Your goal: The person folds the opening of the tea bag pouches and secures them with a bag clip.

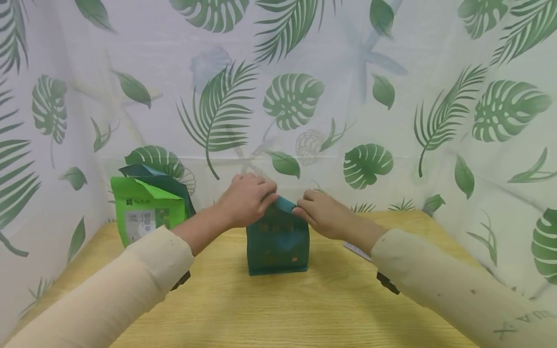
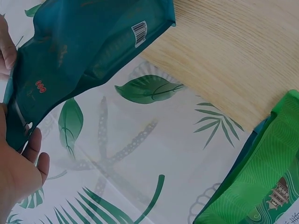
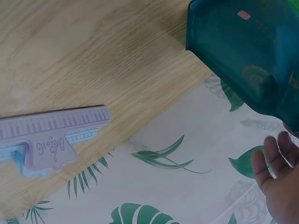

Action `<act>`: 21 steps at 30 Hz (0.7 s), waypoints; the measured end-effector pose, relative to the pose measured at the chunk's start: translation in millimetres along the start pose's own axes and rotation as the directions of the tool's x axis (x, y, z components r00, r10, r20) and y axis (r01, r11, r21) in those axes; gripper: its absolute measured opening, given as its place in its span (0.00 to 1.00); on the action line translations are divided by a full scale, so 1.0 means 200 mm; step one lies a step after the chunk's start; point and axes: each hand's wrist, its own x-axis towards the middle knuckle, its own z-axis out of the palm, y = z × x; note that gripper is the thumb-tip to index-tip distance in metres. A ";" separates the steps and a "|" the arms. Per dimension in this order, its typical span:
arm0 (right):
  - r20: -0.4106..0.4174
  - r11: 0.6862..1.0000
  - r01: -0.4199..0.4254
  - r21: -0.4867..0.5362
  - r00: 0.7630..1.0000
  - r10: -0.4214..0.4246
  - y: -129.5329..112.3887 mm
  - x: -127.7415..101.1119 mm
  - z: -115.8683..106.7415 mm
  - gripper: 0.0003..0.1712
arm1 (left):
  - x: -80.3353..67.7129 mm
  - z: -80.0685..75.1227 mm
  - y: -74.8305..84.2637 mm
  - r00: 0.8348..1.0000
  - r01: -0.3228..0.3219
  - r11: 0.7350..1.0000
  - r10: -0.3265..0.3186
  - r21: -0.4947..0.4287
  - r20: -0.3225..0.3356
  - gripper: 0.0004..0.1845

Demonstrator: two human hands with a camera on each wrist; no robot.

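A: Where does the dark teal foil pouch (image 1: 277, 241) stand?

B: Upright on the pale wooden desk (image 1: 278, 309), about mid-desk, its flat bottom on the wood. The left hand (image 1: 247, 199) and the right hand (image 1: 323, 212) meet at its top edge.

A: And the fingers?

B: The left hand's fingers (image 1: 266, 195) are curled over the top left of the pouch and pinch the folded rim. The right hand's fingers (image 1: 301, 211) pinch the rim from the other side. The left wrist view shows the pouch's top edge held against the left palm (image 2: 16, 175), with a barcode on the pouch's side.

A: What else is about?

B: A bright green foil pouch (image 1: 145, 212) stands at the back left of the desk, well apart from the teal one, with another dark pouch (image 1: 171, 186) just behind it. A lilac plastic clip with a piano-key print (image 3: 49, 140) lies flat on the desk to the right of the teal pouch. White sheeting with green leaf print (image 1: 304, 96) hangs behind and at both sides.
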 end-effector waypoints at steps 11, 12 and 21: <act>-0.176 0.989 0.078 -0.123 0.979 -0.099 0.01 0.00 0.03 0.17 | -0.01 0.02 -0.01 0.995 -0.065 0.995 0.070 0.070 -0.067 0.11; -0.156 0.991 0.065 -0.113 0.984 -0.082 0.01 0.00 0.03 0.17 | -0.01 0.02 -0.01 0.994 -0.074 0.995 0.079 0.063 -0.073 0.11; -0.074 0.995 -0.046 -0.088 0.996 0.040 0.07 -0.11 -0.06 0.12 | -0.02 0.03 0.00 0.990 -0.096 0.995 0.100 0.040 -0.102 0.09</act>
